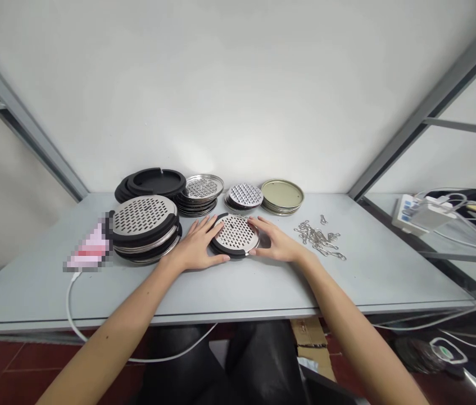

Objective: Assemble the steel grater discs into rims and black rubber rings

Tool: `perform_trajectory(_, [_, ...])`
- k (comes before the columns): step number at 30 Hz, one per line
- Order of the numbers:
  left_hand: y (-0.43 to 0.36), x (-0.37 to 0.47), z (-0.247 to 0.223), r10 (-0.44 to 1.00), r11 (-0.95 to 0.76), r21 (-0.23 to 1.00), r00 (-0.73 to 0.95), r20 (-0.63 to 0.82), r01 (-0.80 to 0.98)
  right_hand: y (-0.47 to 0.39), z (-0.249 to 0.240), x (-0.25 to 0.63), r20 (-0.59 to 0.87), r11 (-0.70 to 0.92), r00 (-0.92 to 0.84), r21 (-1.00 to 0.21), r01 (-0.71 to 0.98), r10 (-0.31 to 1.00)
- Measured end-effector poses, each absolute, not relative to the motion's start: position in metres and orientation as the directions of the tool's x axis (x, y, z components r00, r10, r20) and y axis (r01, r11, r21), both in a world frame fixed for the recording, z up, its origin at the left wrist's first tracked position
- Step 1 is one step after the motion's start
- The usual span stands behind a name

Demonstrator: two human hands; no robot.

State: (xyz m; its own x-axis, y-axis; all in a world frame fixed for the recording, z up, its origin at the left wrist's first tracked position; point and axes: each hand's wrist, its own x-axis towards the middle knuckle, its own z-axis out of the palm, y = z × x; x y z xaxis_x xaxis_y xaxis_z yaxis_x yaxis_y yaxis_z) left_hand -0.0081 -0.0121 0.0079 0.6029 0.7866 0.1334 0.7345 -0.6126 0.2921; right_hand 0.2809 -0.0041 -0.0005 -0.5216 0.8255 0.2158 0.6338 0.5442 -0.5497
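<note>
A round metal grater with a black rim lies on the table in front of me, holes facing up. My left hand grips its left edge, fingers on the rim at the far side and thumb near the front. At the opposite edge, my right hand holds the rim between fingers and thumb. Left of my hands rises a stack of similar black-rimmed graters. Behind the held piece are a stack of small grater discs and a stack of larger grater plates.
Black rings are piled at the back left, and gold-coloured round lids at the back right. Several small metal clips lie scattered to the right. A blurred-out device with a white cable lies left. A power strip sits far right.
</note>
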Motion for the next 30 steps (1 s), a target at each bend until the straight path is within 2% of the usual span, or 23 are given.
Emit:
perform_trajectory(9, [-0.012,-0.008,0.008,0.785,-0.609,0.345,0.605,0.133,0.714,-0.006,0.008,0.282,0.337,0.632,-0.547,-0.547,0.549,0.767])
perform_trajectory(20, [-0.015,-0.008,0.016,0.821,-0.543,0.433,0.563,0.094,0.72,-0.006,0.008,0.28,0.307,0.575,-0.505,-0.603,0.552,0.807])
perform_trajectory(30, [-0.012,-0.009,0.011,0.819,-0.547,0.481,0.559,0.134,0.686,-0.008,0.007,0.279,0.316,0.567,-0.485,-0.604,0.56,0.815])
